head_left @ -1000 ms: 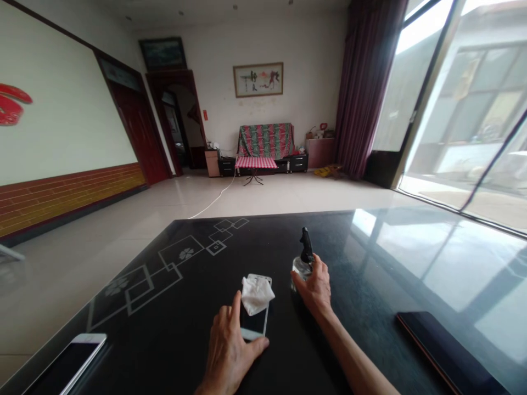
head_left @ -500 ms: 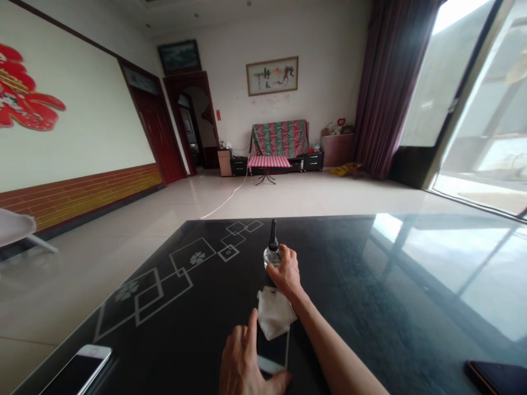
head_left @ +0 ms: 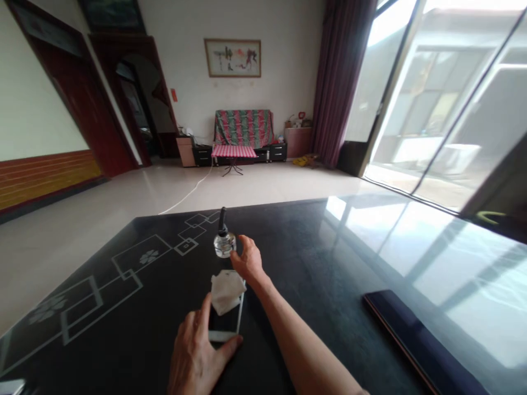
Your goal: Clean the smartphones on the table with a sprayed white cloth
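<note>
A white smartphone with a dark screen lies on the black table. My left hand grips it at its near end, index finger along the left edge and thumb at the lower right corner. A folded whitish cloth covers the phone's far half. Just beyond stands a clear round bottle with a black pump top, upright and holding some clear liquid. My right hand is at the bottle's right side, fingers apart and curved, holding nothing; the thumb is close to the glass.
A dark phone lies at the right on the table. The corner of another white phone shows at the lower left edge. Farther off, a small table with a checked cloth stands before a covered cabinet. Glass doors are at the right.
My right hand has come off the bottle to its right. The view has turned rightward, so more of the dark phone shows. My left hand stays at the phone.
</note>
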`<control>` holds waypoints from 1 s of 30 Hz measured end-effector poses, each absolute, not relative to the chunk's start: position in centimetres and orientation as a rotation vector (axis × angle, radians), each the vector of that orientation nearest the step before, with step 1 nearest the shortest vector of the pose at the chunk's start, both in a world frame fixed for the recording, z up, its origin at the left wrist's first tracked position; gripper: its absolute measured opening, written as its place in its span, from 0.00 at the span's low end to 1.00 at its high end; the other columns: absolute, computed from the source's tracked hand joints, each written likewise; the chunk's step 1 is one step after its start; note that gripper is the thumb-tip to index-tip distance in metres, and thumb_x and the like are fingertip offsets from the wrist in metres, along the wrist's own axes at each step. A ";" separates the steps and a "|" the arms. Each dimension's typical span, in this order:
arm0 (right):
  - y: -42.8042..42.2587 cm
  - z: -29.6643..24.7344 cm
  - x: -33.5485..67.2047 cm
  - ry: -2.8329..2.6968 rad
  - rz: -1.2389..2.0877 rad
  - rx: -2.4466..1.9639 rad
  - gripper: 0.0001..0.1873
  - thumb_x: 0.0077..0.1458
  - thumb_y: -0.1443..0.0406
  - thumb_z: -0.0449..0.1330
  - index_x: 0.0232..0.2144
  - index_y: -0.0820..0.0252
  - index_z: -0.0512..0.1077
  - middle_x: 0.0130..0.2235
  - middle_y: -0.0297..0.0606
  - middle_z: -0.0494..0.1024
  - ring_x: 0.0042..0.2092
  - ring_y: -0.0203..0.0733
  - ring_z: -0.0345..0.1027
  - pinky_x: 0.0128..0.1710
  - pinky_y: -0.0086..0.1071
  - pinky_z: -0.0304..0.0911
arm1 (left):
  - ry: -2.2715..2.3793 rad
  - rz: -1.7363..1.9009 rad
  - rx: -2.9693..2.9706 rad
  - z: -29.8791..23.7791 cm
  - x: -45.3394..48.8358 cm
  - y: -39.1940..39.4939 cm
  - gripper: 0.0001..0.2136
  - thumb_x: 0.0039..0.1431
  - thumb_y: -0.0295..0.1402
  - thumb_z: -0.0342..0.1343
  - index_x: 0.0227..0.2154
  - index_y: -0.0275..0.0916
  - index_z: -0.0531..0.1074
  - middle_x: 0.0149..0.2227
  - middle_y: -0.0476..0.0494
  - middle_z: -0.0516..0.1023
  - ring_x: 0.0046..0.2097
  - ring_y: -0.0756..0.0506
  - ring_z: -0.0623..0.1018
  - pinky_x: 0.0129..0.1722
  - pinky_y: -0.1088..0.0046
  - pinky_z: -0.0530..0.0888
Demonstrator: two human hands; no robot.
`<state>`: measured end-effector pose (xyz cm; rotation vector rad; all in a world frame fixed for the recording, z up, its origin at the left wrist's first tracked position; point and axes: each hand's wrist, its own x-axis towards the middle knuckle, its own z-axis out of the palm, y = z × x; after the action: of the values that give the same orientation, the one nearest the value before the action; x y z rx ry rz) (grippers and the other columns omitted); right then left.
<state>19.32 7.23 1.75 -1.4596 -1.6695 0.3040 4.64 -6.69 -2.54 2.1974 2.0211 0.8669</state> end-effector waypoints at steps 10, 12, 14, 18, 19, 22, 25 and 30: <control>-1.2 2.5 24.3 -1.478 0.325 -1.624 0.20 0.52 0.67 0.55 0.49 0.59 0.69 0.47 0.40 0.76 0.47 0.42 0.71 0.49 0.34 0.65 | 1.998 0.853 2.573 0.4 5.5 -7.0 0.35 0.54 0.52 0.53 0.58 0.32 0.59 0.43 0.34 0.71 0.44 0.33 0.73 0.45 0.56 0.71; -2.9 2.9 26.5 -1.445 0.295 -1.673 0.20 0.52 0.68 0.54 0.49 0.60 0.69 0.48 0.42 0.75 0.49 0.43 0.70 0.50 0.34 0.64 | 1.776 0.883 2.605 1.4 8.6 -7.2 0.26 0.57 0.43 0.53 0.56 0.36 0.62 0.47 0.36 0.70 0.47 0.35 0.72 0.49 0.58 0.69; -4.6 3.4 29.0 -1.409 0.257 -1.741 0.21 0.53 0.68 0.54 0.50 0.62 0.69 0.48 0.44 0.75 0.50 0.44 0.69 0.51 0.34 0.63 | 1.534 0.848 2.584 1.9 12.9 -7.5 0.23 0.56 0.35 0.54 0.55 0.36 0.63 0.49 0.37 0.70 0.50 0.37 0.71 0.51 0.61 0.69; -8.7 4.6 34.6 -1.359 0.180 -1.901 0.21 0.51 0.68 0.55 0.49 0.61 0.70 0.50 0.46 0.74 0.52 0.49 0.67 0.54 0.40 0.60 | 1.152 0.616 2.488 1.7 22.3 -7.9 0.25 0.48 0.28 0.59 0.52 0.34 0.67 0.48 0.38 0.73 0.50 0.39 0.73 0.52 0.63 0.69; -9.9 4.9 36.0 -1.338 0.162 -1.951 0.20 0.51 0.68 0.55 0.48 0.61 0.71 0.50 0.47 0.73 0.53 0.51 0.65 0.54 0.41 0.58 | 1.101 0.587 2.457 1.5 24.3 -7.8 0.27 0.47 0.27 0.59 0.53 0.33 0.66 0.51 0.37 0.73 0.52 0.39 0.72 0.54 0.64 0.68; -13.4 5.4 39.9 -1.222 0.118 -2.121 0.22 0.50 0.67 0.55 0.50 0.62 0.70 0.53 0.51 0.71 0.54 0.57 0.62 0.54 0.49 0.55 | 1.090 0.577 2.440 1.3 29.2 -7.1 0.27 0.52 0.25 0.55 0.57 0.29 0.63 0.56 0.34 0.69 0.57 0.41 0.69 0.57 0.69 0.66; -16.3 5.3 42.3 -1.100 0.122 -2.290 0.31 0.48 0.63 0.57 0.56 0.64 0.63 0.57 0.54 0.64 0.57 0.64 0.56 0.51 0.59 0.53 | 1.104 0.561 2.432 1.3 32.6 -6.1 0.23 0.56 0.23 0.49 0.56 0.29 0.64 0.55 0.34 0.71 0.56 0.44 0.70 0.58 0.72 0.65; -19.0 4.2 43.5 -1.092 0.296 -2.526 0.45 0.44 0.56 0.60 0.63 0.60 0.51 0.61 0.52 0.57 0.58 0.64 0.54 0.47 0.57 0.58 | 1.126 0.490 2.430 0.9 35.4 -5.2 0.20 0.58 0.24 0.47 0.54 0.32 0.68 0.48 0.35 0.76 0.51 0.43 0.75 0.53 0.71 0.68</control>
<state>43.48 -18.97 4.19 -2.5261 -1.0918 0.2962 35.35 -5.21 0.94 2.4305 1.1261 0.4901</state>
